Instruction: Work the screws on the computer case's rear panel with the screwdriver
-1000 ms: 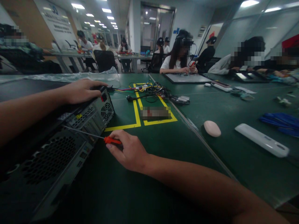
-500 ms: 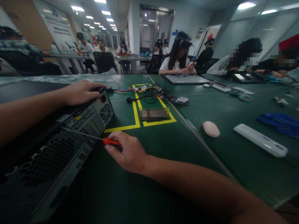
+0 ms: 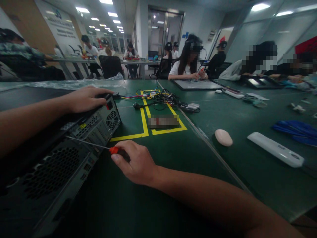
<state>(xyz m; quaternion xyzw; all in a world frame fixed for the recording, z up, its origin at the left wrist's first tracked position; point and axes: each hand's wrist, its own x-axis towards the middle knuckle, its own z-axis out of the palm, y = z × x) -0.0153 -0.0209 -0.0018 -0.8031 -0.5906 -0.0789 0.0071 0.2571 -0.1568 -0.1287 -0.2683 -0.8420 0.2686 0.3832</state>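
A black and grey computer case (image 3: 81, 158) lies on its side at the left, its rear panel with vents and ports turned toward me. My left hand (image 3: 86, 98) rests flat on the top of the case near its far corner, fingers stretched out. In my right hand (image 3: 137, 161) is a screwdriver (image 3: 113, 150) with a red and dark handle, pinched between thumb and fingers. Its long thin shaft reaches left to the upper edge of the rear panel. The tip seems to touch the panel there; whether it sits in a screw is too small to tell.
Tangled cables (image 3: 165, 97) lie beyond the case, over yellow tape (image 3: 131, 136) on the green table (image 3: 198, 148). A blurred-out bar (image 3: 163, 121) sits within the tape. To the right are a pink mouse (image 3: 223, 137), a white device (image 3: 276, 148) and blue cloth (image 3: 297, 130). People work behind.
The screwdriver handle has turned a little in my right fingers, and less of its red part shows. My left hand and the case have stayed still.
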